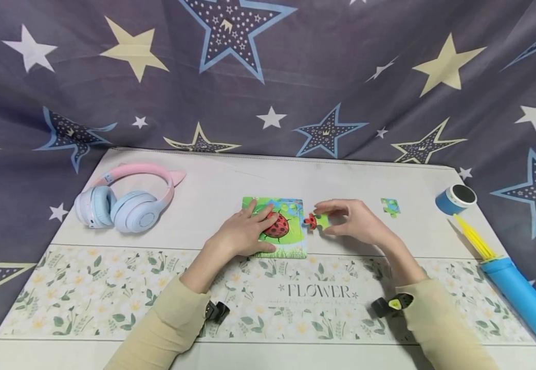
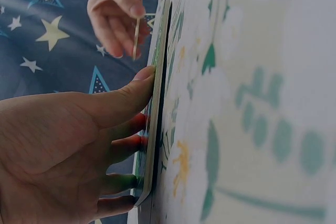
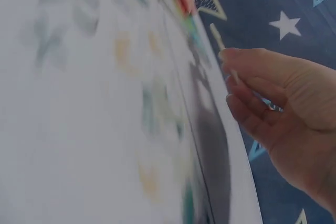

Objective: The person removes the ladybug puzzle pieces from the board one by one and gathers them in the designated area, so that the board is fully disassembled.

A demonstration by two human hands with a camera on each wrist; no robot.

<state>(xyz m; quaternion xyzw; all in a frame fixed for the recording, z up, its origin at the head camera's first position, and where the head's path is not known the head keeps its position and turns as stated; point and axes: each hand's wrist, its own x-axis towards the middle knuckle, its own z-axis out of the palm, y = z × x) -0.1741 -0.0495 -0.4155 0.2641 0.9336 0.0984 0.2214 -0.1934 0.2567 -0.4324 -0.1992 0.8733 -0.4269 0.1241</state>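
A square ladybug jigsaw puzzle lies flat on the table, its picture partly covered by my left hand. That hand rests on it with spread fingers; in the left wrist view, the thumb and fingertips touch the upper face of the puzzle board. Just right of the board, my right hand pinches a red and green puzzle piece between thumb and fingers. Seen edge-on in the right wrist view, the piece is held above the table. A blue and green loose piece lies farther right.
Pink and blue headphones lie at the left. Toward the right edge are a blue jar with a dark top, and a blue tube with yellow sticks. A starry curtain hangs behind the table.
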